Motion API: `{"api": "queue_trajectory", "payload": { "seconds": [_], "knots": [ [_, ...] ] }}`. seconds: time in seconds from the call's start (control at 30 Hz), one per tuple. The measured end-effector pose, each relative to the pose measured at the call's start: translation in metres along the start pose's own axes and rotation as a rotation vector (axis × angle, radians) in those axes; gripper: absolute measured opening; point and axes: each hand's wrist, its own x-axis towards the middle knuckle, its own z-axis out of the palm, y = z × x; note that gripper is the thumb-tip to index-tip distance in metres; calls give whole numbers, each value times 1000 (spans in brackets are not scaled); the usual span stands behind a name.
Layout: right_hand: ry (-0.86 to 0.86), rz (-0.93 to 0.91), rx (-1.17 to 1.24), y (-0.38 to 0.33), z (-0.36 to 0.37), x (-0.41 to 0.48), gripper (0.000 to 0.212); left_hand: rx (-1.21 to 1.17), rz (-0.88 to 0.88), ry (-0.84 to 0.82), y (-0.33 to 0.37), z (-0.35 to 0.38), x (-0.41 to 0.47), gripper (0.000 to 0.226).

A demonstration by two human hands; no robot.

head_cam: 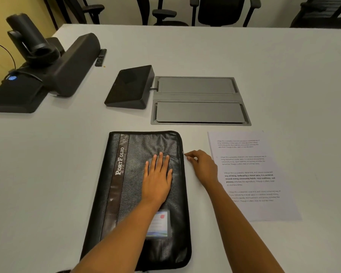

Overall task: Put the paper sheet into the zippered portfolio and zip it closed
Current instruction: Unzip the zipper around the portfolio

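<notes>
A black leather zippered portfolio (126,194) lies flat on the white table in front of me, with "PortFolio" printed on a brown stripe. My left hand (158,180) rests flat on its cover, fingers spread. My right hand (202,165) pinches the small metal zipper pull (184,153) at the portfolio's right edge, near the top. The paper sheet (250,174), white with printed text, lies on the table just right of the portfolio, partly under my right forearm.
A grey recessed cable hatch (199,101) sits beyond the portfolio, with a black wedge-shaped touch console (132,87) to its left. A black camera and speaker bar (47,64) stand at the far left. Office chairs line the table's far edge.
</notes>
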Motion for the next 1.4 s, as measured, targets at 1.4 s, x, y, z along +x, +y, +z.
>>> {"api": "queue_trajectory", "payload": {
  "seconds": [1.4],
  "knots": [
    [-10, -143, -64, 8, 1, -31, 20, 78, -5, -2, 17, -10, -100, 58]
  ]
}}
